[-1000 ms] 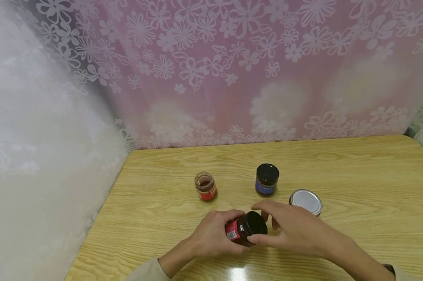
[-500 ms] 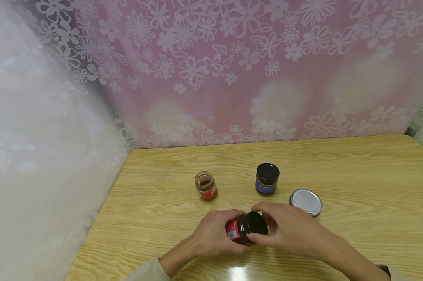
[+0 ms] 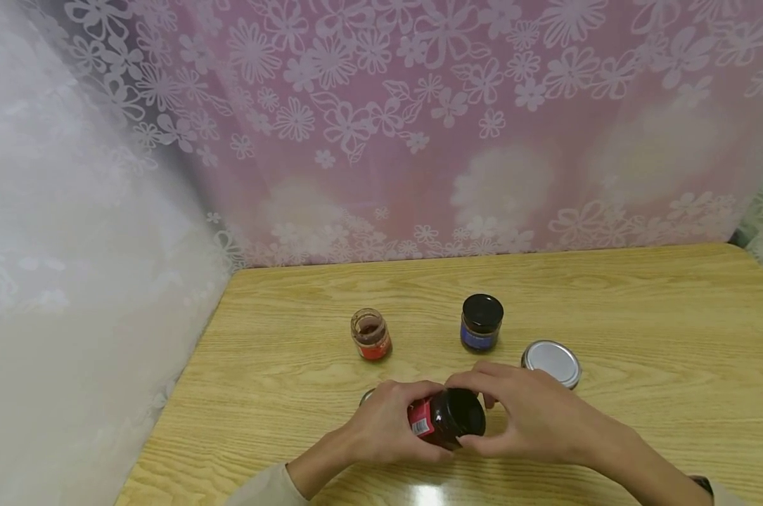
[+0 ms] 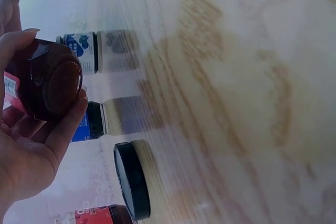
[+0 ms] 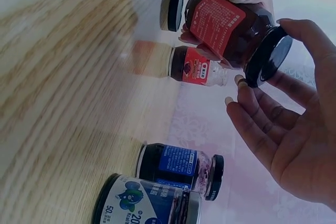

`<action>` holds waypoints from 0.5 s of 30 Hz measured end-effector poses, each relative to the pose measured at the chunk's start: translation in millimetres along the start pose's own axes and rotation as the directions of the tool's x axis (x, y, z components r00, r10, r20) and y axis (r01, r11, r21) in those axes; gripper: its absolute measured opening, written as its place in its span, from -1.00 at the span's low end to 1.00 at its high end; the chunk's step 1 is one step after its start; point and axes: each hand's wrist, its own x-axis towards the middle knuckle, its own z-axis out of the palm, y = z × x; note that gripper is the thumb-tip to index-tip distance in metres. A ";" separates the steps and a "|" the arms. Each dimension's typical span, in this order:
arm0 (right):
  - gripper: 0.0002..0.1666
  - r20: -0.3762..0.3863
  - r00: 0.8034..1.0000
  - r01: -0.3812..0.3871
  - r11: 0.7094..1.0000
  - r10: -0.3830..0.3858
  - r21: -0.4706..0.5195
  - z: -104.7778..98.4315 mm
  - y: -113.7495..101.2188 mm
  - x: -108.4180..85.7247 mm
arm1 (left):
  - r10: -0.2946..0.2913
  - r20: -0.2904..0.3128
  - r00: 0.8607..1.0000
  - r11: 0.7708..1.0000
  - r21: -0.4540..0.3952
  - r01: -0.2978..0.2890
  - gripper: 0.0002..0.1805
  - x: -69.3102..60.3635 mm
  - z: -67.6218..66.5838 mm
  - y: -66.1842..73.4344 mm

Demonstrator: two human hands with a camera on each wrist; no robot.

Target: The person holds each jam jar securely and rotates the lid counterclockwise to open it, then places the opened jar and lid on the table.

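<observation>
My left hand (image 3: 390,425) grips a dark jar with a red label (image 3: 422,417), tilted, its black lid (image 3: 467,413) facing right. Around that lid's rim are the thumb and fingertips of my right hand (image 3: 533,414). In the right wrist view the lid (image 5: 268,56) sits on the jar (image 5: 231,24), with the right thumb and fingers curled at its edge. The left wrist view shows the jar's base (image 4: 63,87) held off the table by my left hand (image 4: 26,166).
An open jar with a red label (image 3: 372,337) stands behind my left hand. A blue-labelled jar with a black lid (image 3: 482,323) and a silver-lidded jar (image 3: 552,364) stand behind my right hand. A loose lid (image 4: 132,181) lies by my left hand.
The held jar has tilted slightly, its lid lower and a little to the right. My right fingers have shifted around the lid. A lid edge now shows behind my left hand.
</observation>
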 end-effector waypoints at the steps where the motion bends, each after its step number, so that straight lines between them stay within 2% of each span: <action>1: -0.44 -0.002 1.000 0.005 1.000 -0.005 -0.002 -0.1 0.2 -0.1 | 0.004 0.001 1.000 1.000 0.001 -0.004 -0.39 0.1 0.0 -0.1; 9: -0.42 -0.055 0.997 0.050 0.997 -0.053 -0.057 -1.5 1.3 -1.6 | 0.011 0.000 1.000 1.000 0.006 -0.011 -0.39 -0.9 -0.2 -0.3; 15: -0.36 -0.115 0.992 0.041 0.997 -0.048 -0.066 -3.8 2.6 -4.1 | -0.034 -0.028 0.999 0.999 -0.029 0.033 -0.39 -1.7 -0.9 -1.2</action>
